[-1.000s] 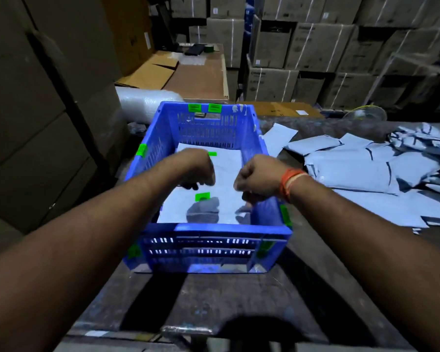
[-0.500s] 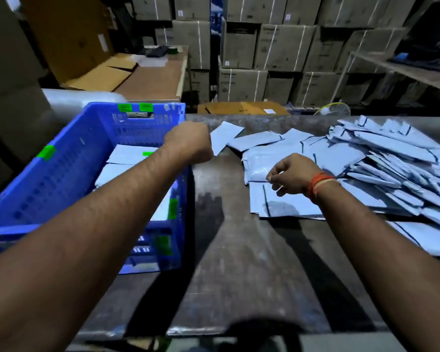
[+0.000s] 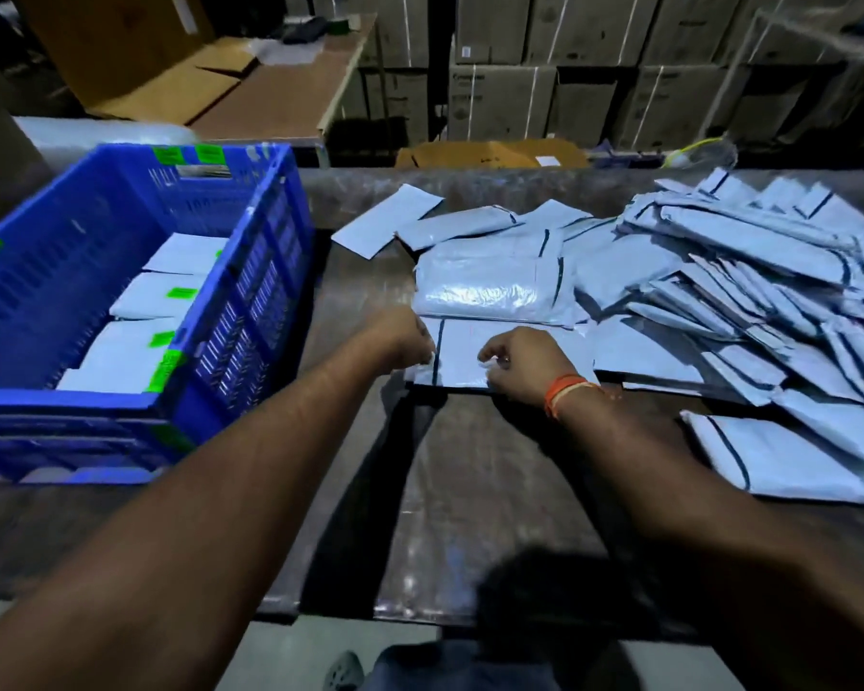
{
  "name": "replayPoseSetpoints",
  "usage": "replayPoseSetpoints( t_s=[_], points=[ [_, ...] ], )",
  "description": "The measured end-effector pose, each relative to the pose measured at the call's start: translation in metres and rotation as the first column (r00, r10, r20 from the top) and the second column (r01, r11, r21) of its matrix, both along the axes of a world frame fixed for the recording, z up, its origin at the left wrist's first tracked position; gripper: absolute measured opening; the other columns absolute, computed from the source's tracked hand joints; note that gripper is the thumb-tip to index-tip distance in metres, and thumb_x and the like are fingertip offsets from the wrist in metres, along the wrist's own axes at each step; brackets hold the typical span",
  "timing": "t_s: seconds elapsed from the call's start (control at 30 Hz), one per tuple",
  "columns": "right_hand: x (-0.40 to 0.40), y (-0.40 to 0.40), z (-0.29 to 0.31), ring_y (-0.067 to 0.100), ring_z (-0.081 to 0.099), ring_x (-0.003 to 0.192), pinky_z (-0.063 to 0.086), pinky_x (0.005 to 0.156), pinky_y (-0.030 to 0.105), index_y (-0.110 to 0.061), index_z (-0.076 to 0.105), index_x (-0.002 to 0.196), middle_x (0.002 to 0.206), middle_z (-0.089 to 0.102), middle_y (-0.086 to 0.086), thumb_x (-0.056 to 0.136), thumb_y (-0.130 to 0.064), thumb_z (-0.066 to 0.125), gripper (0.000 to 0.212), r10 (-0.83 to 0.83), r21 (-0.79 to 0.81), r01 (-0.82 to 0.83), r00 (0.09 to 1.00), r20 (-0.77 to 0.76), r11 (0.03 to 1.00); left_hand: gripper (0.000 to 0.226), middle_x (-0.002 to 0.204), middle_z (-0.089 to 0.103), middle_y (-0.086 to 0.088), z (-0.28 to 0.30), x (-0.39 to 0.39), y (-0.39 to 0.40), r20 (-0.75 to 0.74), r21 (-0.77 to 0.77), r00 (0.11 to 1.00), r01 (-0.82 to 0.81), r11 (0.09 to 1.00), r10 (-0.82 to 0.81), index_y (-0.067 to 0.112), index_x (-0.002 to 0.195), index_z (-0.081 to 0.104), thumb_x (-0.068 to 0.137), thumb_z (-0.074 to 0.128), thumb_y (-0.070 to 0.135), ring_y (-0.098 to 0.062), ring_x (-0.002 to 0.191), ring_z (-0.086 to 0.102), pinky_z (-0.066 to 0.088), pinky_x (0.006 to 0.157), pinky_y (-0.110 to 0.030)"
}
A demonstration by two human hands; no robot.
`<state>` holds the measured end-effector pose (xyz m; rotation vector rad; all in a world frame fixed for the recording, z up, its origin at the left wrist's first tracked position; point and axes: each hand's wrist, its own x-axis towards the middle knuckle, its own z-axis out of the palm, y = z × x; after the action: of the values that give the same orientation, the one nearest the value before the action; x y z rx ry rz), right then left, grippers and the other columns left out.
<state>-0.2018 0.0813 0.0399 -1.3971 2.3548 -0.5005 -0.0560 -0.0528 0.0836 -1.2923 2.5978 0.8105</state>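
Reaching out over the dark table (image 3: 470, 516), the person is taking hold of one flat grey mailer packet (image 3: 462, 354), which is lying at the near left edge of the loose pile (image 3: 719, 291). The left hand (image 3: 405, 336) is curling its fingers onto the packet's left end, beside the dark stripe, and the right hand (image 3: 520, 361), the one with the orange band (image 3: 564, 391) at its wrist, is pinching the packet nearer its middle. So the picking-up step looks to be in hand, with the packet not yet off the table. The blue crate (image 3: 121, 406) is standing well to the left, already holding packets (image 3: 136, 301) with green stickers (image 3: 161, 339). Next, I'd judge, the packet is wanting a clean lift clear of its neighbours and a carry leftward over the crate's wall, laid flat.
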Motion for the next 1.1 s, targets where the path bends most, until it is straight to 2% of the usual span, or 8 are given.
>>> replayPoseSetpoints(
  t_s=[0.17,0.3,0.5,0.7,0.8,0.9,1.0,1.1],
  points=[
    [0.002,-0.007,-0.01,0.03,0.061,0.108,0.052,0.095,0.036,-0.027,0.075,0.11,0.113,0.066,0.008,0.08,-0.019,0.067,0.033,0.062,-0.043,-0.065,0.995,-0.075,0.997,0.014,0.041,0.056,0.013,-0.019,0.001,0.012,-0.166,0.292,0.965,-0.151,0.944,0.205,-0.009,0.101,0.072,0.09,0.065,-0.006,0.002,0.037,0.047,0.032,0.036,-0.01],
    [0.009,-0.009,-0.018,0.034,0.047,0.113,0.05,0.091,0.044,-0.027,0.061,0.116,0.117,0.052,0.008,0.078,-0.033,0.072,0.04,0.139,0.086,-0.122,0.962,-0.234,0.989,0.01,0.078,0.065,-0.009,-0.03,0.002,0.022,-0.207,0.552,0.897,-0.221,0.804,0.389,0.005,0.091,0.069,0.092,0.064,-0.004,-0.013,0.06,0.055,0.047,0.054,-0.02],
    [0.016,-0.003,-0.02,0.031,0.055,0.107,0.047,0.082,0.034,-0.022,0.067,0.114,0.109,0.063,0.006,0.081,-0.027,0.068,0.034,-0.054,-0.198,0.012,0.977,-0.207,0.98,0.013,0.066,0.067,0.004,-0.012,-0.002,0.027,-0.486,0.708,0.66,-0.088,0.701,0.573,0.007,0.099,0.073,0.093,0.063,0.001,-0.006,0.061,0.058,0.044,0.055,-0.017],
    [0.039,0.001,0.031,0.007,0.055,0.066,0.043,0.063,0.017,-0.021,0.067,0.087,0.073,0.062,-0.012,0.084,-0.017,0.067,0.006,-0.342,-0.688,0.394,0.914,0.22,0.609,0.009,0.093,0.069,0.013,0.007,0.009,0.018,-0.649,0.686,0.46,0.012,0.727,0.605,0.023,0.099,0.071,0.093,0.067,0.018,-0.004,0.094,0.058,0.039,0.078,-0.027],
    [0.049,0.002,0.05,0.013,0.066,0.072,0.055,0.072,0.029,-0.018,0.066,0.088,0.082,0.072,-0.003,0.08,-0.021,0.072,0.011,-0.292,-0.682,0.605,0.796,0.53,0.411,0.009,0.088,0.068,0.005,0.005,0.022,0.024,-0.666,0.66,0.463,0.002,0.751,0.584,0.014,0.094,0.07,0.091,0.068,0.006,0.001,0.075,0.06,0.044,0.063,-0.017],
    [0.062,0.01,0.049,0.027,0.072,0.095,0.059,0.08,0.052,-0.014,0.069,0.106,0.105,0.075,0.006,0.079,-0.008,0.075,0.028,-0.019,-0.499,0.837,0.516,0.856,0.224,0.014,0.08,0.07,-0.004,-0.004,0.038,0.029,-0.601,0.783,0.38,0.106,0.613,0.703,0.01,0.087,0.068,0.09,0.065,-0.004,-0.01,0.073,0.065,0.054,0.061,-0.017],
    [0.085,0.025,0.029,0.027,0.072,0.089,0.06,0.066,0.05,-0.009,0.062,0.123,0.108,0.072,0.009,0.085,0.006,0.069,0.042,0.06,-0.246,0.943,0.239,0.969,0.223,0.016,0.091,0.074,-0.008,-0.019,0.057,0.036,-0.566,0.824,0.373,0.262,0.502,0.735,0.01,0.098,0.066,0.091,0.064,-0.005,-0.019,0.08,0.069,0.059,0.071,-0.028],
    [0.102,0.051,-0.007,0.023,0.071,0.089,0.06,0.06,0.041,-0.012,0.063,0.122,0.109,0.073,0.006,0.084,0.007,0.07,0.044,-0.017,-0.113,0.968,0.12,0.993,0.222,0.025,0.094,0.073,-0.014,-0.045,0.073,0.049,-0.561,0.823,0.476,0.239,0.515,0.677,0.01,0.104,0.066,0.09,0.063,-0.01,-0.027,0.076,0.072,0.061,0.065,-0.038]
  ],
)
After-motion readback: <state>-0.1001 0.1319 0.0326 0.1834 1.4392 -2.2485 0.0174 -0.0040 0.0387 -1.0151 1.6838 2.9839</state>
